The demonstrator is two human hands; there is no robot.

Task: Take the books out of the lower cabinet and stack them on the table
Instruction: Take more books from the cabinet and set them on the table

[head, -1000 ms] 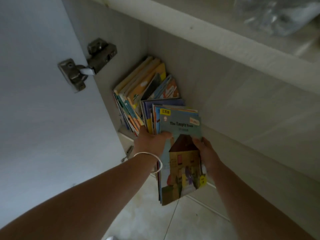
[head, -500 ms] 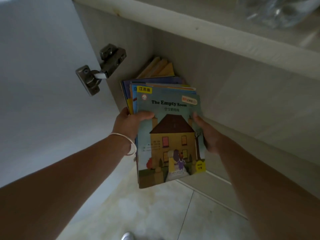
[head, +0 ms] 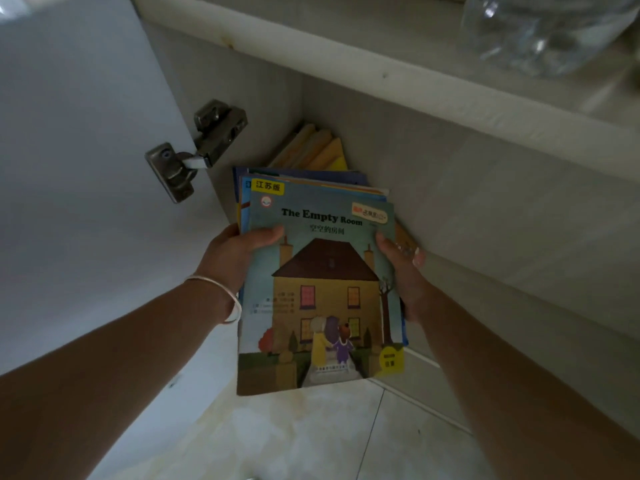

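Observation:
I hold a bundle of thin picture books (head: 322,289) between both hands, in front of the open lower cabinet. The top cover shows a yellow house and the title "The Empty Room". My left hand (head: 235,251) grips the bundle's left edge, thumb on the cover. My right hand (head: 401,268) grips the right edge, fingers underneath. More books (head: 315,150) with yellow and tan edges stand in the cabinet's back corner, mostly hidden behind the bundle.
The white cabinet door (head: 76,188) stands open on the left, with a metal hinge (head: 197,150) on it. A shelf edge (head: 381,77) runs above, with a clear plastic bottle (head: 540,32) on it. Pale floor tiles (head: 294,441) lie below.
The bundle has come out of the cabinet toward me and tipped so that its cover faces up. Both hands kept their grip. The books left in the corner are now mostly covered.

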